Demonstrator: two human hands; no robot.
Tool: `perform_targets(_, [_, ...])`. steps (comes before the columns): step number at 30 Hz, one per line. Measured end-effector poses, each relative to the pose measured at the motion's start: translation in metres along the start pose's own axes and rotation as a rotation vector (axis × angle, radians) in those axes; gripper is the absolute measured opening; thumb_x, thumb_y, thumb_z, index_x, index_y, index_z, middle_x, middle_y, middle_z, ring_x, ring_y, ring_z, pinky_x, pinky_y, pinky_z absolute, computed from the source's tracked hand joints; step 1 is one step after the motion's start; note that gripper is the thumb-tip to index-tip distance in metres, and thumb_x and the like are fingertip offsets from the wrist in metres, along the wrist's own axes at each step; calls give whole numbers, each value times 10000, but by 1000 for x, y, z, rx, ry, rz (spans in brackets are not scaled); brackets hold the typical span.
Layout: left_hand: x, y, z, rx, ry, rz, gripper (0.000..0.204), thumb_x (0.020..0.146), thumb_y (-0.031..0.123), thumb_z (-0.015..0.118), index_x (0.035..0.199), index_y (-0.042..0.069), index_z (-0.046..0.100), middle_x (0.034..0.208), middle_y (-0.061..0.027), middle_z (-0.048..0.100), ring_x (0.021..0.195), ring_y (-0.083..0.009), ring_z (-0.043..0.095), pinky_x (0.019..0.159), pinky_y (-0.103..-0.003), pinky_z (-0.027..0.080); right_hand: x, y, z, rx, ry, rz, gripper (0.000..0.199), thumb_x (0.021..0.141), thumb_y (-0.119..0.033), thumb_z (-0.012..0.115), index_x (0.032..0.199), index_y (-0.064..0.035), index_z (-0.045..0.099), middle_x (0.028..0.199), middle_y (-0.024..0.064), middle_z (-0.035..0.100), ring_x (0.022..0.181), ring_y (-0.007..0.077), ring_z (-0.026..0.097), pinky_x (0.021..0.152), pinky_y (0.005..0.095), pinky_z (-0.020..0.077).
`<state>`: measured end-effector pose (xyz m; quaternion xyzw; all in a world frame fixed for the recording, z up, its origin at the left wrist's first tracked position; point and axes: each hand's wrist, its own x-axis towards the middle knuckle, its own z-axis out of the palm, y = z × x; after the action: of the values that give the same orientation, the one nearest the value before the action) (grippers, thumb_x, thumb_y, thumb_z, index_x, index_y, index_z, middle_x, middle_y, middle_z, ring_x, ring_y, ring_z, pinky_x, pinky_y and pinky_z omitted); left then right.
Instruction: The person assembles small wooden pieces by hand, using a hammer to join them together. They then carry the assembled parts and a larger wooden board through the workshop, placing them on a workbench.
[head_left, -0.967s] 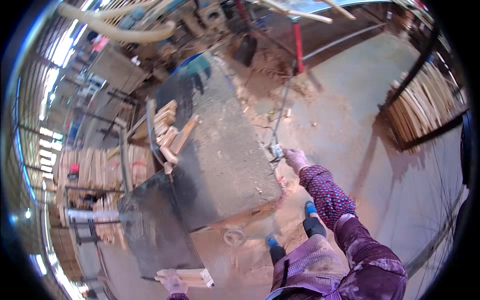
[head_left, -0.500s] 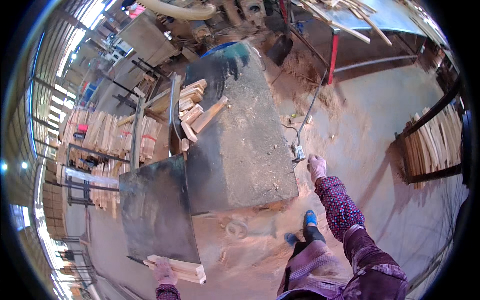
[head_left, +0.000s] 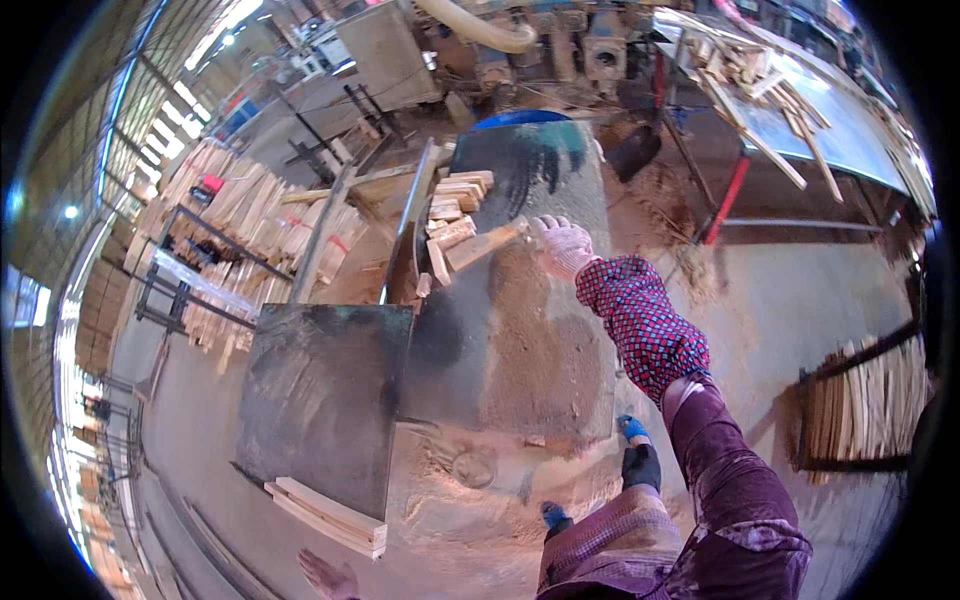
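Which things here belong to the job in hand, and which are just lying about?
Likely in use:
wooden piece at the right hand
short blocks beside it
wood strips near the open left hand
dusty tabletop

Apparently just around:
pale hose
loose sticks, upper right
timber stack, lower right

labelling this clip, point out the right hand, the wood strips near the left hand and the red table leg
Right hand (head_left: pixel 563 247): head view, back of the hand.
Wood strips (head_left: pixel 328 516): head view, middle of their upper side.
Red table leg (head_left: pixel 728 198): head view, midway along its length.
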<state>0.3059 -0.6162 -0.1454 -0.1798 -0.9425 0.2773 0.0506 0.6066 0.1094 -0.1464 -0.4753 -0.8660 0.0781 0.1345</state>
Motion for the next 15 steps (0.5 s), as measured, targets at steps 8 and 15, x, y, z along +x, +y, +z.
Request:
perform_targets(8, [-322,115,43,-593,-567,-279,829,888,499,612,1510,53,292,1425,-269,461,1250,-366,521,1047,-479,420,95,-8,34,-173,-302,-301,599,814,-396,687,1316,-110,528,1274,109,555,1249,274,505,931,470,462])
perform_targets(15, [-404,364,2,-967,-129,294,680,884,373,682,1440,79,426,1393,-234,504,1259,-371,505,1052,-463,411,109,-16,14,-154,-231,-524,391,821,-388,678,1109,-124,682,1205,85,619,1119,276,618,883,440,490])
